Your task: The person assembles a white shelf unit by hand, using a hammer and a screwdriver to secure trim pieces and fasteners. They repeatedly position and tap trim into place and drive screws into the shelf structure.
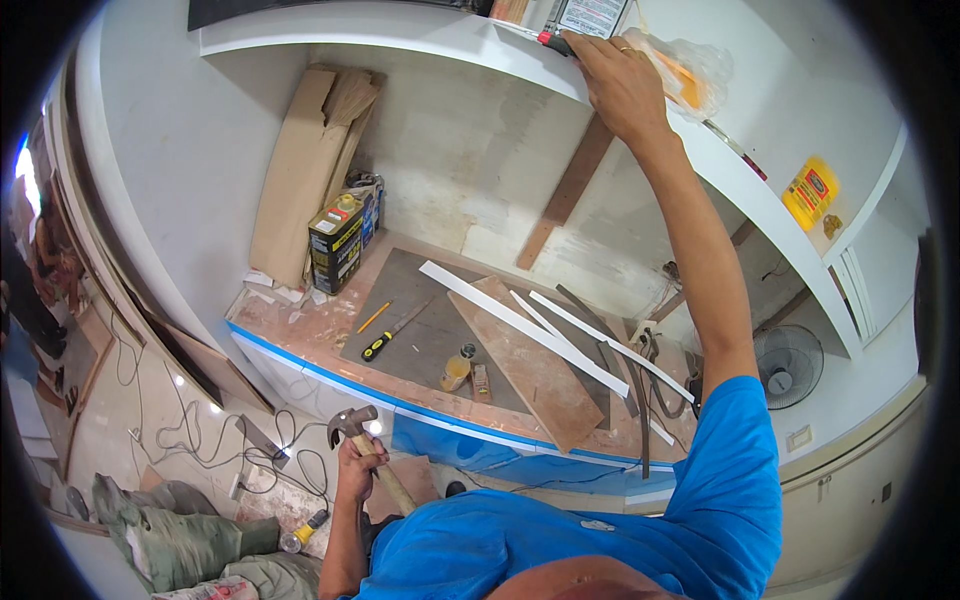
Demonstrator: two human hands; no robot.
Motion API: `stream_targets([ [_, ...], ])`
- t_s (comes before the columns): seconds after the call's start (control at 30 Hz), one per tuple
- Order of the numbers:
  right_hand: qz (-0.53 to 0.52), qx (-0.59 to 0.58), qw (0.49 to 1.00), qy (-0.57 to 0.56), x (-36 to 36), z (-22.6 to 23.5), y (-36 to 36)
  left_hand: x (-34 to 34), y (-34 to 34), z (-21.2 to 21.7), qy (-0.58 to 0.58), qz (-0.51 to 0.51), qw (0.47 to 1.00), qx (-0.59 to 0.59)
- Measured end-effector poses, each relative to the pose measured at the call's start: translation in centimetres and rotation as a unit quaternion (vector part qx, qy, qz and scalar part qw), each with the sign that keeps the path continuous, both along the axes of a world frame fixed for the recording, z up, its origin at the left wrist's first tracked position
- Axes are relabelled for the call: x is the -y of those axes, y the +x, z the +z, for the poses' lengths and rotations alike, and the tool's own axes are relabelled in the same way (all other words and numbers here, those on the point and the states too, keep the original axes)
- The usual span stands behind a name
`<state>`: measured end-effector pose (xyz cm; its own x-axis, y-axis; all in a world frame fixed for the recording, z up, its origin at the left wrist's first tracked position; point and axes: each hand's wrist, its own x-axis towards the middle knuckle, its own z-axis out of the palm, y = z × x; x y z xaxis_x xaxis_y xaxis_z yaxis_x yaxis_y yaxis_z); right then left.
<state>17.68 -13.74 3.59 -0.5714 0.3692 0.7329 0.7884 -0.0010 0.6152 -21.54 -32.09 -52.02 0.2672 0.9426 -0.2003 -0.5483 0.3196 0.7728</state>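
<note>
So I'm standing here watching someone in a blue shirt (480, 535), and taking their own view as the clock, the left hand (358, 470) is down at 7 o'clock with a claw hammer (351, 422). Fingers are curled round the wooden handle right under the head, which imo is more a carrying grip than a swinging one. The right hand (625, 88) is way up at 1 o'clock by the white shelf (525, 58), fingers close together over the end of a red-and-black screwdriver (552, 42). Can't tell if they're really pinching it. Its shaft points to about 10 o'clock. On the bench (290, 325), a pencil (374, 318) and a bladed tool (379, 346) lie near each other at 8 o'clock, probably parked to stay within reach. The white strips (530, 331) sprawl towards 4 o'clock, 1 lying across a brown board (555, 400), seemingly just loose.
</note>
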Motion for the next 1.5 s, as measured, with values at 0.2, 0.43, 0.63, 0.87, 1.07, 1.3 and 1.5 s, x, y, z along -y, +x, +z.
stream_targets([
  [0.2, -0.011, -0.004, 1.000, 0.011, -0.6, -0.1, 0.3, 0.1, -0.2, -0.2, -0.002, 0.005, 1.000, -0.004],
  [0.43, -0.026, -0.008, 1.000, 0.010, -0.6, -0.2, 0.1, 0.4, -0.3, 0.4, -0.007, 0.009, 1.000, -0.019],
  [0.63, -0.033, -0.005, 0.999, 0.010, -0.6, 0.0, 0.1, 0.3, -0.3, 0.1, -0.006, 0.007, 1.000, -0.022],
  [0.87, -0.029, 0.005, 1.000, 0.005, -0.9, 0.2, 0.3, -0.1, 0.0, -0.4, -0.008, -0.002, 0.999, -0.031],
  [1.07, -0.032, 0.011, 0.999, 0.010, -1.1, 0.3, 0.4, -0.5, 0.3, -0.1, -0.008, -0.003, 0.999, -0.031],
  [1.3, -0.029, 0.015, 0.999, 0.013, -1.0, 0.6, 0.4, -1.1, 0.5, 0.2, -0.010, -0.012, 1.000, -0.022],
  [1.5, -0.066, 0.011, 0.998, -0.014, -1.1, 1.3, 0.4, -1.4, 0.7, -0.4, -0.015, -0.014, 0.999, -0.025],
])
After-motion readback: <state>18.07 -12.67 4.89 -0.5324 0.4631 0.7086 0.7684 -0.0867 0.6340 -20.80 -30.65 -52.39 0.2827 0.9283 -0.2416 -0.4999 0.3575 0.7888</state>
